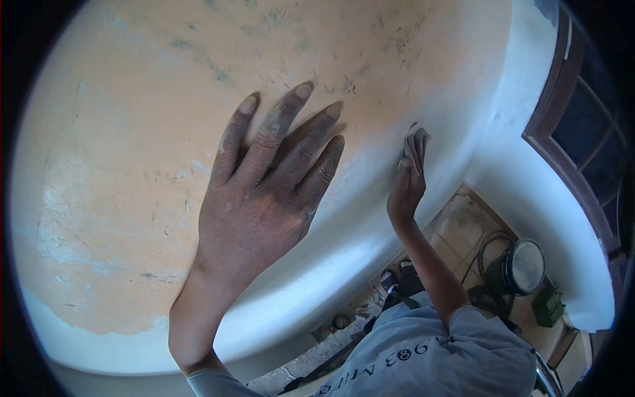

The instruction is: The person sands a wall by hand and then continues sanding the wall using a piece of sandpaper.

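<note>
— Fingers [405, 167] of the right hand [405, 195] are pinching a little grey sandpaper [417, 141], aren't they?

— Yes. They are pressing close together and holding the sandpaper flat on the wall [119, 165]. It is sitting right where the orange paint is meeting the white band [370, 241].

— And what is the left hand [261, 205] doing?

— It is lying flat on the orange part, a bit away from the sandpaper. Its fingers [281, 122] are spreading apart a little, and they are looking dusty and grey.

— Is the wall looking done?

— Not all of it, I am thinking. The orange is showing lots of scratchy marks near the top and pale rubbed spots on the left side, so those parts are looking worked on. But big bits of orange are looking smooth and full of colour, so I am guessing plenty is left.

— What is sitting down below?

— The person's grey shirt [430, 357] is showing at the bottom. Past the right arm, a round bucket [522, 264] is standing on the tiled floor [456, 221]. A small green box [549, 306] is sitting just beside it. A dark window frame [562, 112] is running along the right edge.
</note>
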The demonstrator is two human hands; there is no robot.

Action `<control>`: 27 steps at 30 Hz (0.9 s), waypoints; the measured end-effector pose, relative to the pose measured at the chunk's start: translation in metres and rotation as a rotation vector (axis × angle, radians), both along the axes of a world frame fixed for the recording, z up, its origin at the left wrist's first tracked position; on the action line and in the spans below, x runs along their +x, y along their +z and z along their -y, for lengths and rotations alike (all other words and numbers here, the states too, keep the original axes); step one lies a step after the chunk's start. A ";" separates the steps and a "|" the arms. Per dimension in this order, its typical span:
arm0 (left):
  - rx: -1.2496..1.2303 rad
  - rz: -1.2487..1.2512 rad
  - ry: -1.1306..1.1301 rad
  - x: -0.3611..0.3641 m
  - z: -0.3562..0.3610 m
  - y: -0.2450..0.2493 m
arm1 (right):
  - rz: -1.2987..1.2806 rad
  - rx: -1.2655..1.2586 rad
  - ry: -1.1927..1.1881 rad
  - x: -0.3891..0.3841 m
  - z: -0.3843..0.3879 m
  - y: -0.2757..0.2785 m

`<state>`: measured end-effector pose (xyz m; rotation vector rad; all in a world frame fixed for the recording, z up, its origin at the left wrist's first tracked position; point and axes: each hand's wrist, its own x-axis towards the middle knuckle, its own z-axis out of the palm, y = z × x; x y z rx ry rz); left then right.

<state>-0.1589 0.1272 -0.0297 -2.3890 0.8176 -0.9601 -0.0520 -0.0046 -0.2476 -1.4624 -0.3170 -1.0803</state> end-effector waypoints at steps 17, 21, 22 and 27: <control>0.005 -0.018 0.021 0.002 0.001 0.000 | -0.074 0.022 0.010 -0.006 -0.018 -0.006; -0.005 -0.033 0.012 -0.003 0.001 0.001 | 0.418 -0.555 0.209 -0.075 -0.060 0.003; -0.005 -0.041 0.014 0.000 0.000 -0.001 | 0.400 -0.623 0.150 -0.073 -0.062 -0.008; 0.007 -0.027 0.012 -0.003 -0.005 0.000 | 0.107 -0.235 0.057 -0.017 -0.013 -0.012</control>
